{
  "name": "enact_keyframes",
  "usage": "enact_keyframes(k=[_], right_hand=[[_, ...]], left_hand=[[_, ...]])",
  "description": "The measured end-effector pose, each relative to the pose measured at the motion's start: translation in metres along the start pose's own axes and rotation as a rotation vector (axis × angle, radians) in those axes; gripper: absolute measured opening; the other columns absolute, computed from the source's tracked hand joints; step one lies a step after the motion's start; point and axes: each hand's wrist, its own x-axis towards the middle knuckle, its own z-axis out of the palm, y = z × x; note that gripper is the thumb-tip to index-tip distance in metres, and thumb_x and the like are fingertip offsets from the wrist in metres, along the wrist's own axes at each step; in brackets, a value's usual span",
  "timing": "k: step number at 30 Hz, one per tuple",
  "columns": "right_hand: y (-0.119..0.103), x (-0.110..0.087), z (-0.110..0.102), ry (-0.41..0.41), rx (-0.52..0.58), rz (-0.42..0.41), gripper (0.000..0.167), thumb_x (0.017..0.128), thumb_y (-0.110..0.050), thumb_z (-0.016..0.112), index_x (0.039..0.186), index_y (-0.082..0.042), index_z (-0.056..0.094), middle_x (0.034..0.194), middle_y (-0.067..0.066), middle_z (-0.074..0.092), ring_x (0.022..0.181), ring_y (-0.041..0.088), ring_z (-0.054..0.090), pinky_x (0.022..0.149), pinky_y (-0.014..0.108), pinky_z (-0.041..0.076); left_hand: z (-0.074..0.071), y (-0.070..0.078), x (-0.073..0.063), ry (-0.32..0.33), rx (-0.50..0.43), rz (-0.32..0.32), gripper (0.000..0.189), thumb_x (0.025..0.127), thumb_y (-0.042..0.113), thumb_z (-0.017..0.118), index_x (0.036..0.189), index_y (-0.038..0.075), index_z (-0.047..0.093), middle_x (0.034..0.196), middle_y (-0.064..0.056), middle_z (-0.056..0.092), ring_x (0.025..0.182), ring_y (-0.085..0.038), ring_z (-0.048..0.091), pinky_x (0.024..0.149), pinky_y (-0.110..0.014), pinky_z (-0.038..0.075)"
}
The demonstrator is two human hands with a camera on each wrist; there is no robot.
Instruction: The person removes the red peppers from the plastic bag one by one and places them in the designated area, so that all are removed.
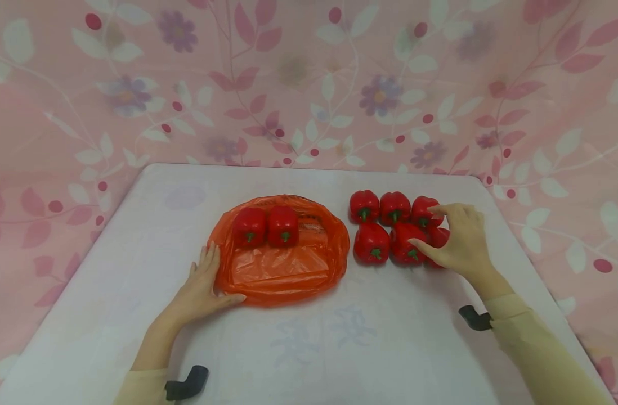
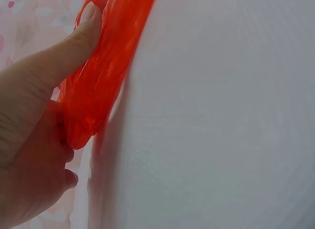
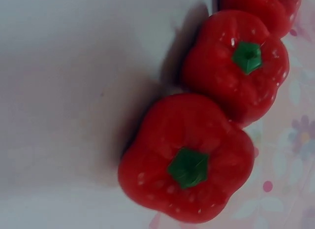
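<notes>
Fingers and thumb spread wide apart, the left hand (image 1: 202, 284) rested against the left side of a round, shallow orange plastic bag (image 1: 278, 264), its thumb lying along the near rim. The right hand (image 1: 463, 239) was stretched out to the right, thumb and fingers parted over the end of a cluster of six shiny red bell peppers with green stems (image 1: 372, 244); whether it touched one could not be told, and its own wrist view showed only peppers. That hand partly hid the front right pepper. The cluster stood in two close rows, neighbours touching or nearly so. Inside the bag, two matching red peppers (image 1: 250, 228) sat side by side towards the back left. Everything lay on a white-covered table (image 1: 400, 337), with a pink floral curtain (image 1: 299, 73) behind.
</notes>
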Motion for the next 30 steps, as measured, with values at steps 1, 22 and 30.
enact_keyframes(k=[1, 22, 30], right_hand=[[-0.002, 0.001, 0.001, -0.002, 0.000, -0.007, 0.069, 0.058, -0.030, 0.086, 0.111, 0.001, 0.056, 0.102, 0.017, 0.058, 0.098, 0.036, 0.047, 0.081, 0.052, 0.033], [-0.040, 0.035, 0.025, 0.034, 0.146, -0.117, 0.066, 0.073, -0.052, 0.070, 0.112, -0.001, 0.056, 0.099, 0.013, 0.058, 0.096, 0.031, 0.048, 0.082, 0.050, 0.032], [-0.051, 0.046, 0.034, 0.029, 0.204, -0.136, 0.065, 0.067, -0.041, 0.080, 0.113, -0.003, 0.057, 0.101, 0.011, 0.059, 0.097, 0.026, 0.048, 0.083, 0.045, 0.031]], left_hand=[[0.000, 0.000, 0.000, 0.000, 0.000, -0.002, 0.123, 0.073, 0.055, 0.077, 0.150, -0.009, 0.005, 0.158, -0.024, -0.005, 0.144, -0.039, -0.010, 0.112, -0.061, -0.002], [0.002, -0.002, 0.002, 0.002, 0.002, -0.002, 0.124, 0.073, 0.056, 0.077, 0.150, -0.008, 0.005, 0.158, -0.023, -0.004, 0.145, -0.038, -0.011, 0.112, -0.062, -0.002], [0.002, -0.001, 0.001, 0.004, 0.002, -0.002, 0.124, 0.073, 0.056, 0.077, 0.150, -0.008, 0.005, 0.159, -0.023, -0.004, 0.145, -0.037, -0.011, 0.112, -0.062, -0.002]])
